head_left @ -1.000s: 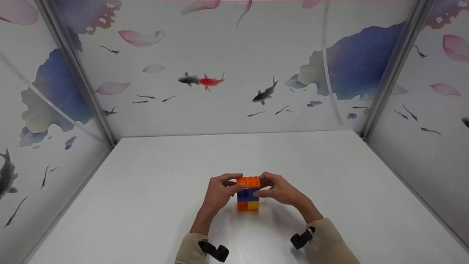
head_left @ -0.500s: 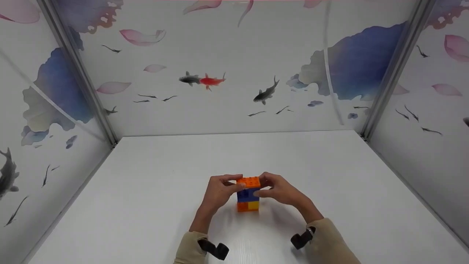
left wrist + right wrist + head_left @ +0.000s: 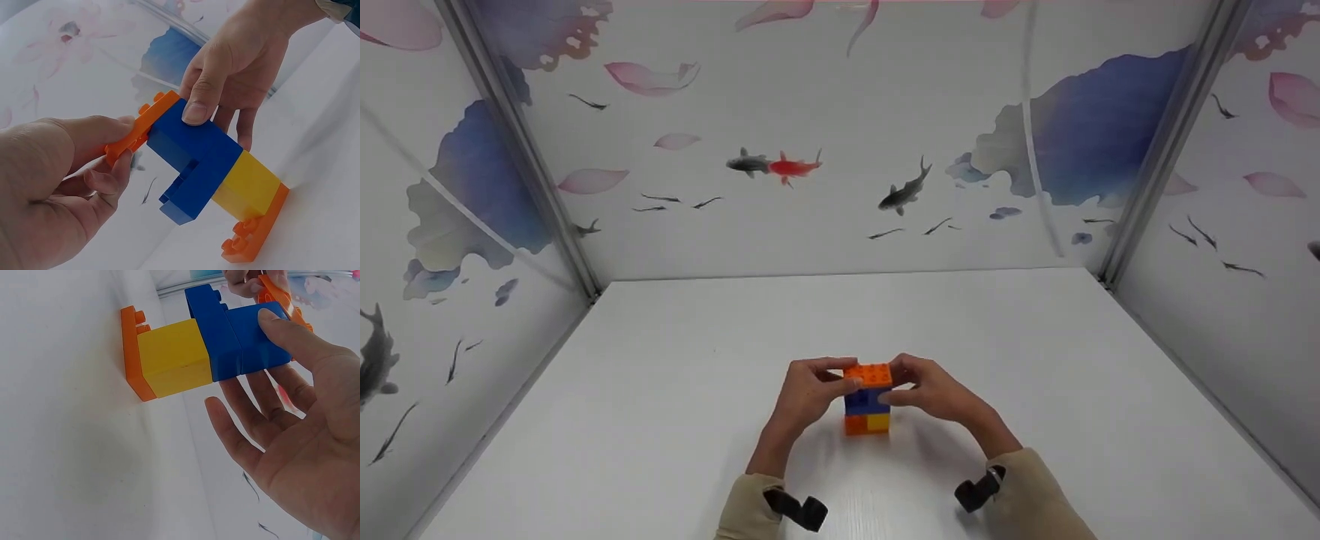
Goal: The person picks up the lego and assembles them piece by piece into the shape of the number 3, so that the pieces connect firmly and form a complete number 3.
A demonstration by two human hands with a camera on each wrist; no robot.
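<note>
A stack of toy building blocks stands on the white table in front of me. At its foot lies a thin orange block (image 3: 253, 239), with a yellow block (image 3: 174, 360) on one end of it. Above the yellow come blue blocks (image 3: 194, 149), the lower one jutting out to one side with bare studs. A thin orange studded block (image 3: 870, 373) tops the stack. My left hand (image 3: 808, 390) pinches this top block between thumb and fingers. My right hand (image 3: 930, 386) holds the upper blue block, thumb on the near face and fingers behind.
The white table (image 3: 660, 360) stretches around the stack. White panels with painted fish and petals (image 3: 840, 150) enclose it at the back and both sides. Black wrist cameras (image 3: 979, 489) sit on both beige sleeves (image 3: 754, 506).
</note>
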